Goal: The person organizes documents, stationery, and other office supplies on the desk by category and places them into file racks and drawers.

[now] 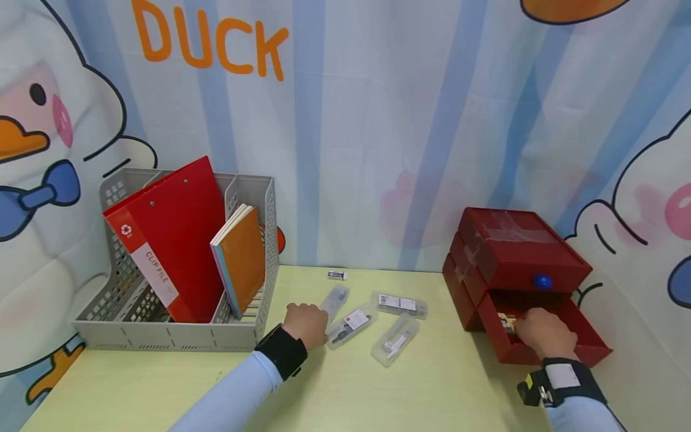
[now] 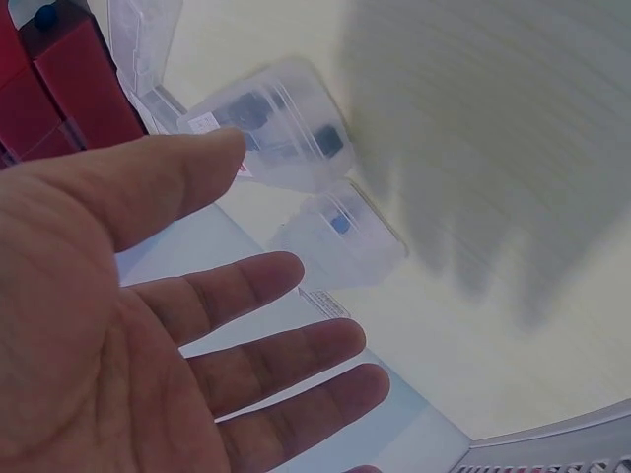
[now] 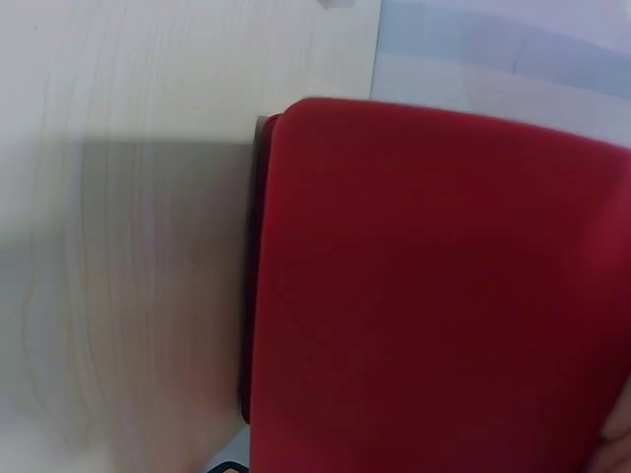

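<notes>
My left hand (image 1: pixel 306 324) is held over the table beside the clear plastic cases, its fingers extended and palm empty in the left wrist view. Nearest to it are a case with a white label (image 1: pixel 352 327) and a narrower case with a blue item inside (image 1: pixel 336 302). On the right, my right hand (image 1: pixel 545 333) reaches into the pulled-out drawer (image 1: pixel 591 348) of a dark red drawer box (image 1: pixel 531 240). A small yellowish patterned item (image 1: pixel 507 323) shows right at its fingers, which are hidden; I cannot tell whether they hold it. The drawer's red wall (image 3: pixel 424 286) fills most of the right wrist view.
Two more clear cases (image 1: pixel 399 304) (image 1: pixel 396 340) lie mid-table, with a small eraser (image 1: pixel 337 275) behind. At the left stands a grey file rack (image 1: pixel 167 338) with a red clip file (image 1: pixel 178 240) and brown notebooks (image 1: pixel 243 258). A printed curtain (image 1: pixel 367 132) hangs behind.
</notes>
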Action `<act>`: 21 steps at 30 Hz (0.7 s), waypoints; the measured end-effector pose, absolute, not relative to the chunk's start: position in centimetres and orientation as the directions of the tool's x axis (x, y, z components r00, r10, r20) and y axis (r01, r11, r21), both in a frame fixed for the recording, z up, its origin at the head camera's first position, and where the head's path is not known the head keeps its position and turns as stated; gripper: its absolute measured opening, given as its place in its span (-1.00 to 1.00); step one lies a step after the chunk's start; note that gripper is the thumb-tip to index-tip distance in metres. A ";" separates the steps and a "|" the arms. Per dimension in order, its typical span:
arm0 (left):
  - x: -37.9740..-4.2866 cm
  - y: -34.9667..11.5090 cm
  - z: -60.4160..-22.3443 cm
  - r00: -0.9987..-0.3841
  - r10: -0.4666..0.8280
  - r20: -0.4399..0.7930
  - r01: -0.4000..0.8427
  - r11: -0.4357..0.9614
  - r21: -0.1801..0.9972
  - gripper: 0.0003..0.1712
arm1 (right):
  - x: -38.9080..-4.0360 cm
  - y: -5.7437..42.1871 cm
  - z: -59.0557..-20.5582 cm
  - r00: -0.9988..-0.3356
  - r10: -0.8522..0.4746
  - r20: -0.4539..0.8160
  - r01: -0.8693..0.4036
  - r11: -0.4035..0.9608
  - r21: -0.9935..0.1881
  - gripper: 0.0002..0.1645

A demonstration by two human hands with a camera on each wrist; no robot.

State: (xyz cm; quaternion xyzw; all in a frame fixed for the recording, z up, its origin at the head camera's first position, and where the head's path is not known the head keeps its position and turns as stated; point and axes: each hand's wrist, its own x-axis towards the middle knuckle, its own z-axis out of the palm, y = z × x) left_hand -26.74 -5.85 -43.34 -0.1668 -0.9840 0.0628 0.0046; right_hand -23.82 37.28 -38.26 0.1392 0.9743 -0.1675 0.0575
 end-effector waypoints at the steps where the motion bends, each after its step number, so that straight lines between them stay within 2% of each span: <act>1: -26.8 -5.9 -43.3 -0.945 0.327 -0.012 0.326 0.937 -0.125 -0.63 | -23.8 37.2 -38.2 -0.956 0.252 -0.151 0.288 0.906 -0.312 -0.60; 6: -27.1 -6.0 -43.3 -0.950 0.311 -0.028 0.312 0.943 -0.113 -0.65 | -23.5 36.4 -37.8 -0.966 0.245 -0.085 0.260 0.913 -0.314 -0.68; 13: -27.8 -5.9 -43.1 -0.961 0.269 -0.072 0.275 0.957 -0.094 -0.69 | -23.1 33.7 -36.9 -0.968 0.244 0.059 0.214 0.925 -0.315 -0.63; 18: -28.6 -5.7 -43.1 -0.967 0.232 -0.104 0.242 0.966 -0.094 -0.69 | -22.4 30.7 -36.5 -0.967 0.188 0.172 0.125 0.940 -0.318 -0.60; 21: -29.2 -5.7 -43.1 -0.969 0.220 -0.111 0.230 0.969 -0.089 -0.69 | -22.1 28.8 -36.6 -0.971 0.145 0.191 0.080 0.947 -0.312 -0.60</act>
